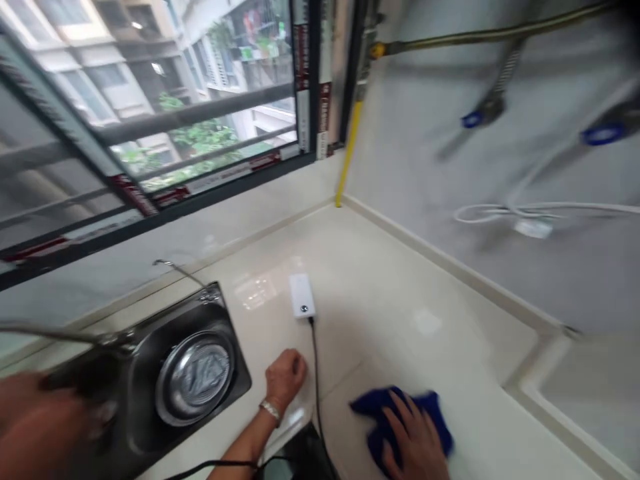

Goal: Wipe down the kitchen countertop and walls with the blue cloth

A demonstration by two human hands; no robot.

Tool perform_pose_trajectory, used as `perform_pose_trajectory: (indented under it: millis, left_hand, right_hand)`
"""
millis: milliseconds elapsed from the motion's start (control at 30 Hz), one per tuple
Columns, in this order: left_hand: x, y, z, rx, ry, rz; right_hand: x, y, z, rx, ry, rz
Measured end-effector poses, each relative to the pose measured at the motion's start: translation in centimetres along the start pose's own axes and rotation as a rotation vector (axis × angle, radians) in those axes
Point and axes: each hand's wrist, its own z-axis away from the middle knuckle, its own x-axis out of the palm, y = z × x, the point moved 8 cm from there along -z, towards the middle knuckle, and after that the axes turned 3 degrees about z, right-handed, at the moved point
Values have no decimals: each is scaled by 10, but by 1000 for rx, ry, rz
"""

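My right hand [413, 437] lies flat with fingers spread on a blue cloth [434, 413] on the cream countertop [380, 293] near the front edge. My left hand [286, 375], with a metal bracelet on the wrist, rests as a loose fist on the counter just right of the steel sink [145, 400]; nothing shows in its fingers. A small white box [302, 295] with a black cable [316, 373] lies just beyond the left hand.
A round steel bowl [195, 377] sits in the sink. A window with bars [165, 120] runs along the back left. The grey wall on the right carries pipes, blue-handled valves [597, 135] and a white cable coil [520, 217]. A yellow pipe [350, 143] stands in the corner.
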Motion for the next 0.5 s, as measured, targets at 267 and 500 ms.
perform_pose_trajectory:
  millis: [267,500]
  left_hand:
    - [1,-4,-11,29,-11,28]
    - [-1,-2,-13,-29,-47,-29]
  right_hand:
    - [39,16,-188,232,-166,-115]
    - [61,20,-277,298,-215,-225]
